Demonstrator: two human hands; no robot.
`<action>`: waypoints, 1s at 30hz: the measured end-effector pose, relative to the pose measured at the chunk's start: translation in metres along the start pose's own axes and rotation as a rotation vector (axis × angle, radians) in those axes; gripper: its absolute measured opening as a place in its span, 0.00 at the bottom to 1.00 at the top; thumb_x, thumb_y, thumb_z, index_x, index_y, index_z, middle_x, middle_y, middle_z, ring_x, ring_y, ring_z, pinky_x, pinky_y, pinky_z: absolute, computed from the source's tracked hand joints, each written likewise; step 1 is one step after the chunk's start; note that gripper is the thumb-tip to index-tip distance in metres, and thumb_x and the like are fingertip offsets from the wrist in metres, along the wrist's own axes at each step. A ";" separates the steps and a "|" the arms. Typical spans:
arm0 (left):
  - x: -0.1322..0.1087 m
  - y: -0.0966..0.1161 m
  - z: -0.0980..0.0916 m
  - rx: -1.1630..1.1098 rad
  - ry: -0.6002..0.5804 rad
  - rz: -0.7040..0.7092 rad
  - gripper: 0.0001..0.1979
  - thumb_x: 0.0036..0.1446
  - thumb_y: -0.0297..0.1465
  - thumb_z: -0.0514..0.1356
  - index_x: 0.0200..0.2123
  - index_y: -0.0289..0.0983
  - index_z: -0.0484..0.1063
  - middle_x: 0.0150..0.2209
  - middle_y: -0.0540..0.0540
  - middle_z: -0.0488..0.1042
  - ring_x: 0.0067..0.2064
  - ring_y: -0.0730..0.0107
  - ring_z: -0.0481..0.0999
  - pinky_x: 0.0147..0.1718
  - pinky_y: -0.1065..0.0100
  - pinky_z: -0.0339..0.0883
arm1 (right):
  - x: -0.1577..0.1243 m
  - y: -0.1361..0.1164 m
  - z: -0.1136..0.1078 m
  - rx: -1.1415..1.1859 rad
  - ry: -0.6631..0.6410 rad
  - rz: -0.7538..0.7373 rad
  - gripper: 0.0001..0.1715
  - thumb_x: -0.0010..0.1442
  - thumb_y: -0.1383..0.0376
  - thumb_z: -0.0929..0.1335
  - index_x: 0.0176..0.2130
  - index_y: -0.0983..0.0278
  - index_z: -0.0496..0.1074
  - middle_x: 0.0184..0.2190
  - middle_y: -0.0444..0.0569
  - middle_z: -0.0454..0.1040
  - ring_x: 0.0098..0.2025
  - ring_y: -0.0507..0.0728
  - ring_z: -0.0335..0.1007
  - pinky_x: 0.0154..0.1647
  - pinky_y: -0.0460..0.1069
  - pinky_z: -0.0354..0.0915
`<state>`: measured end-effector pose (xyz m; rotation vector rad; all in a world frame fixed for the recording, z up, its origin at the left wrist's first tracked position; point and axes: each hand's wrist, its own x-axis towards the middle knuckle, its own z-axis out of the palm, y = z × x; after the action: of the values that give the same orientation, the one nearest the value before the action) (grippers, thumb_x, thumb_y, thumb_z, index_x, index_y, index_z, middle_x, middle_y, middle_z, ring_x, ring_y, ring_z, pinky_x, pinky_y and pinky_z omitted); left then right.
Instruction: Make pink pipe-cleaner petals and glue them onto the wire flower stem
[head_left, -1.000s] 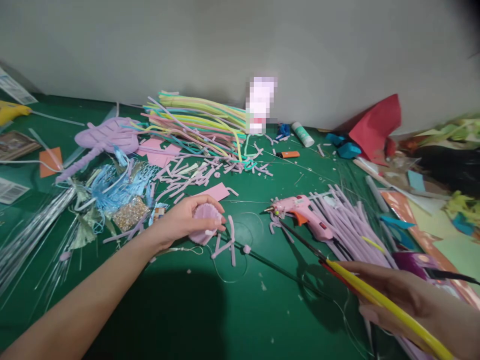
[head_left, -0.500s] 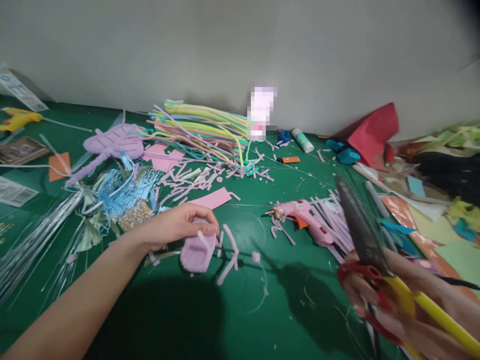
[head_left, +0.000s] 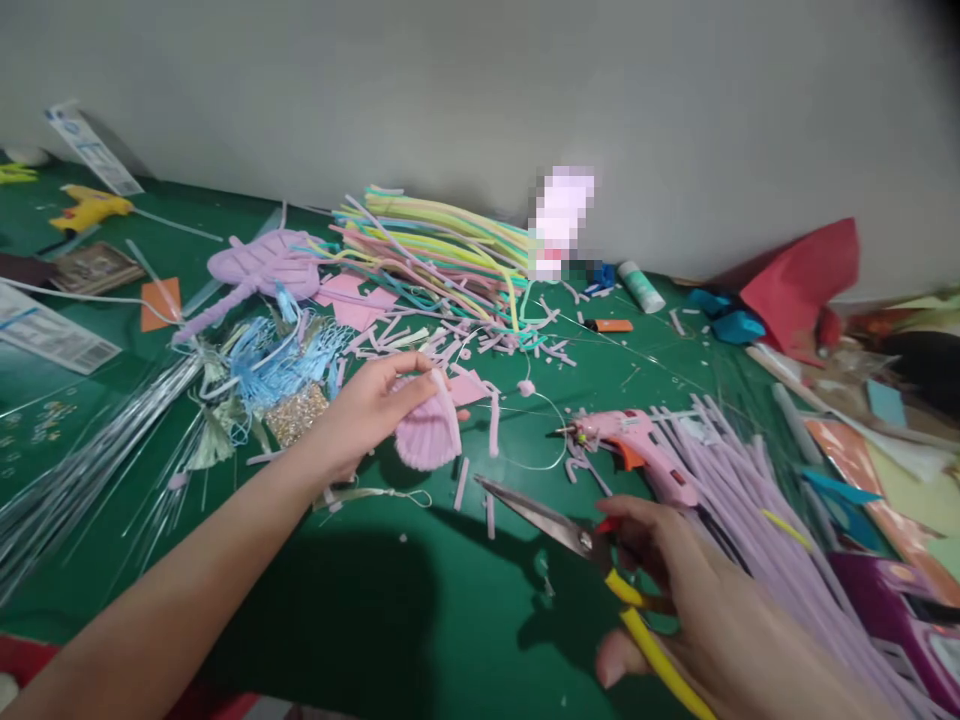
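Observation:
My left hand (head_left: 367, 415) is closed around a small ribbed lilac pipe-cleaner piece (head_left: 429, 428), held over the table with its thumb on top. Scissors (head_left: 551, 525) with red and yellow handles are in my right hand (head_left: 697, 590). Their blades point left, toward the lilac piece but apart from it, and look nearly together. Short lilac pipe-cleaner cuttings (head_left: 494, 425) lie on the green table (head_left: 352, 620) near the blade tips. To the right, a pink glue gun (head_left: 630, 440) rests on its side beside long lilac pipe cleaners (head_left: 757, 530).
Coloured pipe cleaners (head_left: 442, 250) lie in a heap by the wall. At left are a lilac leaf-like shape (head_left: 266, 268), blue tassels (head_left: 262, 350), silvery strands (head_left: 97, 470) and a yellow glue gun (head_left: 94, 208). An orange lighter (head_left: 611, 326) and red sheet (head_left: 810, 285) lie farther right.
The scissors have swung from pointing up at the right to pointing left, lower and nearer the middle. My left hand has raised and turned the lilac piece. The view has shifted leftward.

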<state>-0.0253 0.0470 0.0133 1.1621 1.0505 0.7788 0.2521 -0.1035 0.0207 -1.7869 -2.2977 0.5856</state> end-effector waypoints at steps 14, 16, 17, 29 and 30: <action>0.019 -0.002 -0.026 0.623 0.202 0.156 0.11 0.51 0.36 0.64 0.37 0.36 0.75 0.42 0.47 0.78 0.44 0.57 0.75 0.50 0.58 0.64 | 0.043 -0.020 -0.003 -0.338 0.252 -0.250 0.54 0.51 0.32 0.62 0.57 0.71 0.58 0.47 0.68 0.73 0.47 0.72 0.75 0.39 0.58 0.73; 0.019 -0.002 -0.030 0.700 0.239 0.205 0.11 0.56 0.35 0.59 0.40 0.36 0.75 0.45 0.45 0.78 0.48 0.56 0.75 0.52 0.57 0.64 | 0.048 -0.023 0.001 -0.310 0.259 -0.204 0.41 0.59 0.38 0.62 0.55 0.67 0.60 0.42 0.62 0.76 0.41 0.67 0.77 0.35 0.55 0.72; 0.018 -0.002 -0.032 0.749 0.256 0.238 0.12 0.58 0.34 0.56 0.41 0.36 0.75 0.48 0.43 0.77 0.50 0.55 0.74 0.54 0.57 0.63 | 0.050 -0.023 0.003 -0.295 0.254 -0.193 0.34 0.62 0.43 0.62 0.54 0.66 0.61 0.40 0.59 0.77 0.39 0.65 0.77 0.34 0.54 0.72; 0.008 -0.022 -0.039 1.013 0.039 0.229 0.17 0.57 0.37 0.62 0.48 0.37 0.73 0.63 0.40 0.67 0.65 0.50 0.62 0.63 0.55 0.55 | 0.082 -0.026 0.008 -0.332 0.206 -0.272 0.26 0.64 0.52 0.62 0.53 0.69 0.63 0.41 0.60 0.77 0.40 0.65 0.76 0.37 0.56 0.70; 0.009 -0.024 -0.037 0.991 0.056 0.226 0.15 0.57 0.36 0.62 0.46 0.37 0.73 0.63 0.41 0.67 0.64 0.51 0.63 0.62 0.56 0.55 | 0.084 -0.026 0.008 -0.343 0.204 -0.279 0.25 0.64 0.53 0.62 0.52 0.68 0.63 0.41 0.60 0.77 0.40 0.65 0.76 0.36 0.56 0.70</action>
<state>-0.0580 0.0618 -0.0138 2.1309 1.4197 0.4391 0.2041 -0.0300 0.0156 -1.5187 -2.5498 -0.0383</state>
